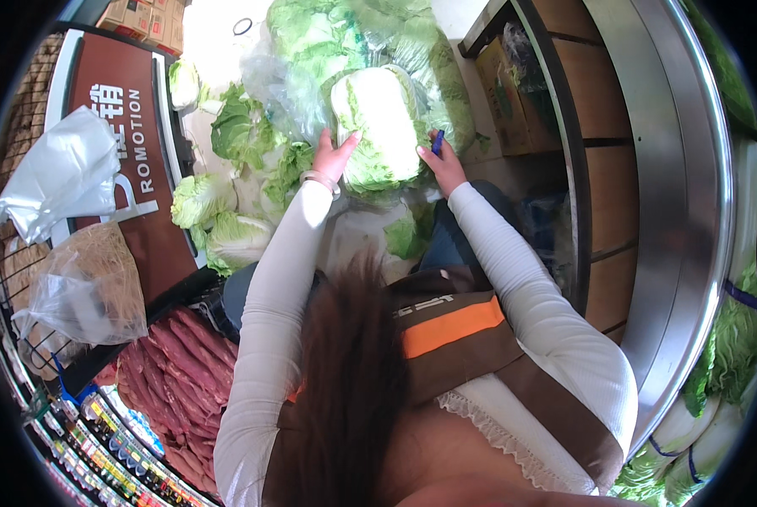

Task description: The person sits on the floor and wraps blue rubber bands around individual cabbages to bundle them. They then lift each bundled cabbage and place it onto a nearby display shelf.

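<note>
A large pale Chinese cabbage (377,127) is between my two hands, in front of a big clear plastic bag of cabbages (319,38). My left hand (336,155) grips its left side, thumb toward me on the leaves and fingers partly hidden along the edge. At its lower right side is my right hand (444,166), thumb touching the leaves. A small dark-blue object (438,142) sticks up from the fingers of that hand; its kind cannot be made out.
Loose cabbage leaves (242,131) and trimmed cabbages (235,237) lie on the floor at left, beside a brown sign board (112,144). A dark-framed shelf (564,127) and metal counter edge (691,169) flank me on the right. Sweet potatoes (180,372) are piled behind left.
</note>
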Demonstrator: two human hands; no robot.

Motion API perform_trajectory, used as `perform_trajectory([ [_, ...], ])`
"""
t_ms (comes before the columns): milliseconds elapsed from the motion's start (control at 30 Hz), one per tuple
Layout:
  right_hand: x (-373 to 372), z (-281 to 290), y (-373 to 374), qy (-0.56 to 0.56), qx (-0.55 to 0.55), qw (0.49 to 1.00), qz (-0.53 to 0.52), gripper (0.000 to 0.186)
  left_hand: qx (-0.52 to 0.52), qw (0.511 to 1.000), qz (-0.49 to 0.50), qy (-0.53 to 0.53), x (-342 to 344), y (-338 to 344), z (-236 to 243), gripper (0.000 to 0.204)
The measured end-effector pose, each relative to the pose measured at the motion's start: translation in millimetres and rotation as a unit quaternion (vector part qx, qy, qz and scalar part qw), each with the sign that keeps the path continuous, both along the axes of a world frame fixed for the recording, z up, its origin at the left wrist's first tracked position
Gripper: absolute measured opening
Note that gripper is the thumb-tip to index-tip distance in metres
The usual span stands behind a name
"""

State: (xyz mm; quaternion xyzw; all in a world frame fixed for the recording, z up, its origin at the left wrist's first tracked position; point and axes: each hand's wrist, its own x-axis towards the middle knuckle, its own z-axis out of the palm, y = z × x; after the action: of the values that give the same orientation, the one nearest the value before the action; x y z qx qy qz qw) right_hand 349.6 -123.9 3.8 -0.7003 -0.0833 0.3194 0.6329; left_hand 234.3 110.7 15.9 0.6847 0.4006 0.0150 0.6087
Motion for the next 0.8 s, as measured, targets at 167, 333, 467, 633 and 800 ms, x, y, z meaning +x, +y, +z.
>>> perform_trajectory([
  [167,8.0,-11.1,6.9,-0.007,-0.009,0.997,0.073,0.084,0.224,0.973,-0.061,-0.005,2.5,-33.2,15.8,0.095],
  [333,5.3,-25.5,1.5,0.03,0.027,0.998,0.053,0.084,0.238,0.968,-0.049,-0.057,5.6,-43.0,8.5,0.095],
  [467,1.9,-20.7,3.7,0.027,0.008,0.999,0.034,0.085,0.21,0.974,-0.07,-0.043,7.3,-38.2,9.9,0.096],
  [633,-4.6,17.2,2.8,-0.047,-0.035,0.998,-0.006,0.091,0.134,0.984,-0.087,-0.081,3.6,-17.2,12.0,0.088],
  [800,-30.8,65.6,-24.9,-0.134,0.016,0.991,0.001,0.088,0.124,0.986,0.035,-0.104,-12.6,5.3,7.9,0.066],
])
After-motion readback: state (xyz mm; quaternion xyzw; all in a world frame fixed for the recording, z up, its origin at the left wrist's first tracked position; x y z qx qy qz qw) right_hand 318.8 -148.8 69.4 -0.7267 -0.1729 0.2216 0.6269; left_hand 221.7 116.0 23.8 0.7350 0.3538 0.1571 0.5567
